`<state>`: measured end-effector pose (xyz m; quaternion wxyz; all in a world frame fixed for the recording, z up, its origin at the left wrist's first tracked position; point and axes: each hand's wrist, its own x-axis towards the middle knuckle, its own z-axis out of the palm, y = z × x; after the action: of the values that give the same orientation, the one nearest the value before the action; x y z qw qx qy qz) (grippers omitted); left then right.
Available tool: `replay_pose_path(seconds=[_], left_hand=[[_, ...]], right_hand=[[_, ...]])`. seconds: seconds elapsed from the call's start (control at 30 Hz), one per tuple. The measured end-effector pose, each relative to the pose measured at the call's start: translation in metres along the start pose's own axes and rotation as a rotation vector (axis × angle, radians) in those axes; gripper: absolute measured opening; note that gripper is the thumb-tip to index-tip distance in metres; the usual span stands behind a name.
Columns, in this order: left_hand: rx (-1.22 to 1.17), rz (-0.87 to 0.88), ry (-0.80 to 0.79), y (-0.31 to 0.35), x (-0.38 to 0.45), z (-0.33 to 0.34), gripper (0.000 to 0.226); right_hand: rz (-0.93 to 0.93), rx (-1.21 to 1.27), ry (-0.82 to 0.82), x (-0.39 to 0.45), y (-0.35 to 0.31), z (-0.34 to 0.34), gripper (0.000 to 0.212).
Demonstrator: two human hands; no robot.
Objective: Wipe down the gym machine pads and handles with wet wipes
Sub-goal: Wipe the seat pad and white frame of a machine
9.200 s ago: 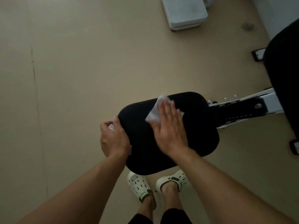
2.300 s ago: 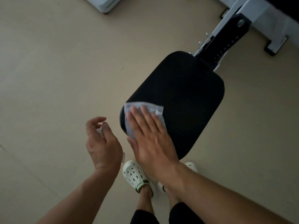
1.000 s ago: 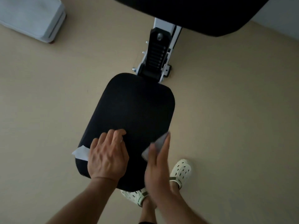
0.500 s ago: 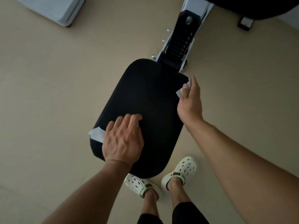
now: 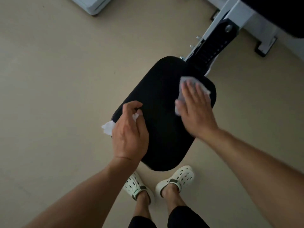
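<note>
A black seat pad (image 5: 161, 116) of the gym machine fills the middle of the view, tilted from lower left to upper right. My right hand (image 5: 195, 111) lies flat on the pad's far right part and presses a spread wet wipe (image 5: 185, 81) against it. My left hand (image 5: 130, 135) hovers at the pad's left edge with its fingers curled around a crumpled white wipe (image 5: 108, 128), which sticks out on both sides of the hand.
A white frame arm with a black adjustment bracket (image 5: 213, 45) runs from the pad to the upper right. A dark backrest pad (image 5: 279, 12) fills the top right corner. A pale step platform (image 5: 93, 4) lies at the top. My feet in white clogs (image 5: 176, 180) stand below the pad.
My right hand has moved from the pad's right edge onto its top surface with the wipe spread flat. My left hand has lifted off the pad and curled its fingers.
</note>
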<state>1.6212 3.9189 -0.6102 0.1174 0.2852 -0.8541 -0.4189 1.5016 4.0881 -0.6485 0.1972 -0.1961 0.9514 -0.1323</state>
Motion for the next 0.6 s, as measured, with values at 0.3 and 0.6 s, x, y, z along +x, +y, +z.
replay_pose_path(seconds=[0.3, 0.6], left_hand=[[-0.262, -0.5, 0.333, -0.023, -0.028, -0.036, 0.018], [-0.29, -0.632, 0.297, -0.039, -0.046, -0.062, 0.02]], right_hand=[[-0.455, -0.195, -0.114, -0.025, -0.117, 0.031, 0.063], [-0.084, -0.061, -0.101, -0.044, -0.022, 0.003, 0.068]])
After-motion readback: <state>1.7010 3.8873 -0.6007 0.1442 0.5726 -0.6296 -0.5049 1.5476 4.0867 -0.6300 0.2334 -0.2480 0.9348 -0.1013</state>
